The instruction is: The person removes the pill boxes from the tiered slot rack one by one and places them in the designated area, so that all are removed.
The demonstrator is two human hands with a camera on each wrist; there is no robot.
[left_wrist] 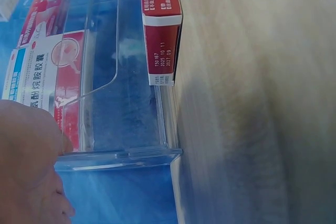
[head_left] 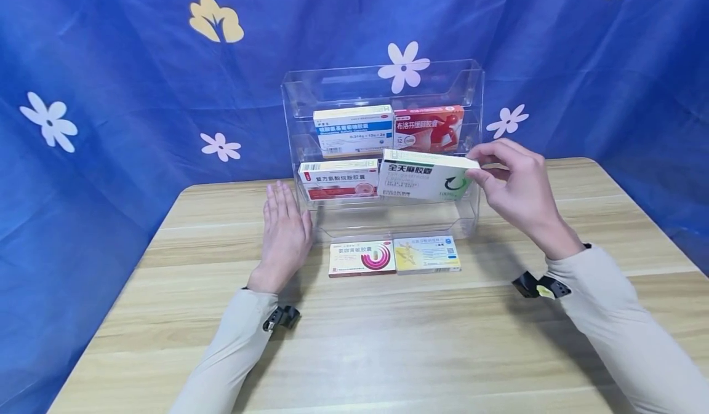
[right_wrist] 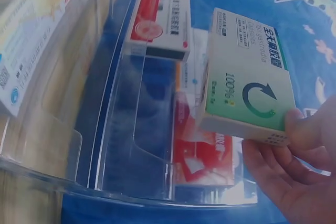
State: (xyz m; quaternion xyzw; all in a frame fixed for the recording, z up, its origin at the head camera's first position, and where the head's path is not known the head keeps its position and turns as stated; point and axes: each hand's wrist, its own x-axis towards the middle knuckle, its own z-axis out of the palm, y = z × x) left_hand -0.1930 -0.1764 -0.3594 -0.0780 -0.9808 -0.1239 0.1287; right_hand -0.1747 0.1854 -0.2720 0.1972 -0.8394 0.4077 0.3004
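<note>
"Tabletop first, the pale wood-grain one (head_left: 354,346): what sits nearest?"

"A white-and-magenta cardboard box (head_left: 361,259) beside a pale yellow-and-blue cardboard box (head_left: 428,254), both before the clear acrylic tiered rack (head_left: 332,89). They crowd an approach from below, I'd say; bare wood right of the rack gives more elbow room."

"And the hands?"

"The left hand (head_left: 285,232) has its fingers straight beside the rack's left wall; whether it touches, I can't tell. The right hand (head_left: 512,186) pinches the right end of a white-and-green cardboard box (head_left: 426,177), thumb against fingers."

"Where is that box?"

"Tilted, at the rack's front, just right of a white-and-red cardboard box (head_left: 339,179)."

"How would you handle it?"

"Level it, lift its lower edge clear of the transparent lip, and mind the neighbour's end."

"Farther back?"

"A white-and-blue cardboard box (head_left: 353,132) and a red cardboard box (head_left: 428,129) one tier up, then a blue flowered curtain (head_left: 332,14)."
</note>
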